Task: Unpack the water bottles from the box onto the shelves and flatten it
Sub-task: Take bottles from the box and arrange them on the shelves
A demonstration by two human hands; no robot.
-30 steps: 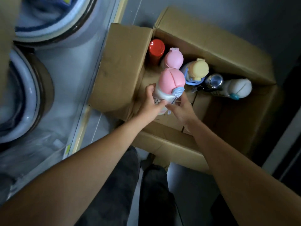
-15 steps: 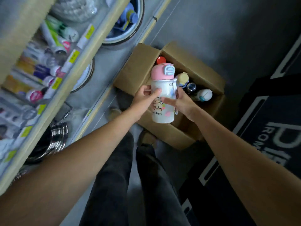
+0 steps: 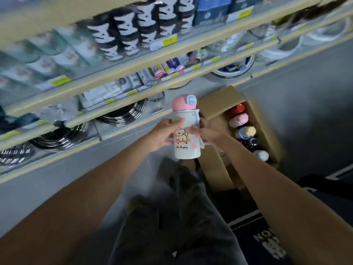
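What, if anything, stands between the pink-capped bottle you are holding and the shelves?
Nothing visible does. The left hand and right hand hold the bottle upright in open air in front of the shelves. The shelves look stocked, and blur hides whether a free spot exists.

The shelves (image 3: 133, 61) on the left were packed. Blurred black-and-white goods (image 3: 122, 35) filled the upper tier to its lip, small tubes (image 3: 164, 70) crowded the next, and stacked steel ware (image 3: 122, 113) took the low tier, leaving only narrow gaps under each board. On the right the box (image 3: 215, 103) stood open-topped, one flap lying out toward the shelf edge. Five bottles (image 3: 246, 131) lined its right wall. The room left of them was partly hidden behind the right hand (image 3: 208, 134). Bare grey floor (image 3: 305, 88) lay beyond the box. The left hand (image 3: 162, 134) and the right gripped the pink-capped bottle (image 3: 186, 142) in free air between shelf front and box.
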